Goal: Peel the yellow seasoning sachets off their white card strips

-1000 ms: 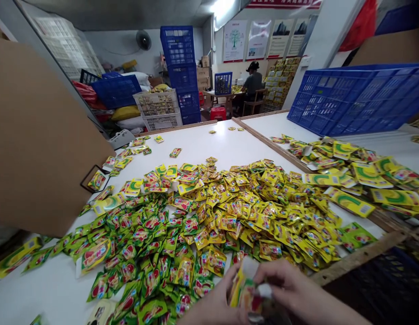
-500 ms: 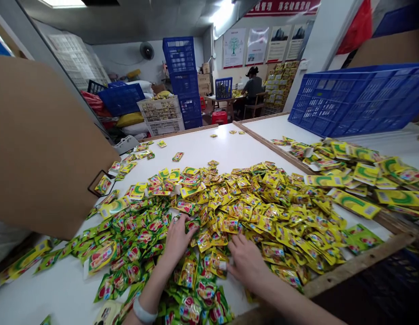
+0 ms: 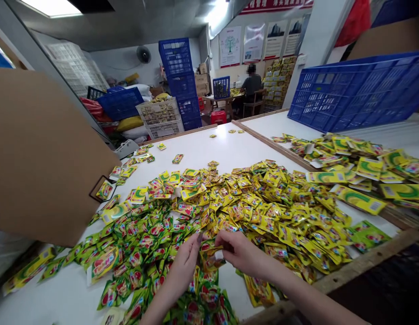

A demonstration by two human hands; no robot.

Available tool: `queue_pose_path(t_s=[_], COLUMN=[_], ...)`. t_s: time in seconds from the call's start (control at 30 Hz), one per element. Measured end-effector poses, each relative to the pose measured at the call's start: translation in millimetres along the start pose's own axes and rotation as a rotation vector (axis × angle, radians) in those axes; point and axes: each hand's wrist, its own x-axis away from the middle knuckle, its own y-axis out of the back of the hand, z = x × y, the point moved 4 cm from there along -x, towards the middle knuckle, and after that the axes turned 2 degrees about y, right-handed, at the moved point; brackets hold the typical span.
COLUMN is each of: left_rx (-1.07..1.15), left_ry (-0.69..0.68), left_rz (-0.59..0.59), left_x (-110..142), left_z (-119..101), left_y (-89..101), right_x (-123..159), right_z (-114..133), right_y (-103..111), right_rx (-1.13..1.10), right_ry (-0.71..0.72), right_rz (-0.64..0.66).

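Both hands are close together over the near side of a mixed heap of small foil sachets. My left hand (image 3: 187, 255) has its fingers pressed together with the thumb up, at the edge of a green sachet (image 3: 206, 245) with a red fruit print. My right hand (image 3: 239, 253) pinches a yellow sachet (image 3: 209, 262) beside it; a white covering (image 3: 218, 256) shows at the thumb. The fingertips are partly hidden. Green sachets (image 3: 146, 241) lie heaped on the left, yellow sachets (image 3: 273, 210) on the right.
Flattened yellow cartons (image 3: 360, 198) lie beyond a wooden strip (image 3: 283, 153) at right, near a large blue crate (image 3: 351, 92). A brown cardboard box (image 3: 50, 158) leans in from the left. Stacked blue crates (image 3: 180, 81) and a seated person (image 3: 252, 85) are farther back.
The small carton held between both hands is gone from them. My hands reached apart into the green and yellow sachets, then came together again near the front with sachets.
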Motion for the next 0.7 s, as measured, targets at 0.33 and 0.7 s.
queue_pose_path(t_s=[0.33,0.7], left_rx=[-0.052,-0.831], left_ry=[-0.134,0.356], left_rz=[-0.004,-0.415], left_x=[-4,-203], left_z=[-9,-42], left_y=[-30.9,68.6], right_x=[8,57], right_z=[-43,-51], right_y=[-12,-44], right_rx=[-0.542,1.152], right_ry=[-0.127,0.527], right_rz=[-0.202,-0.132])
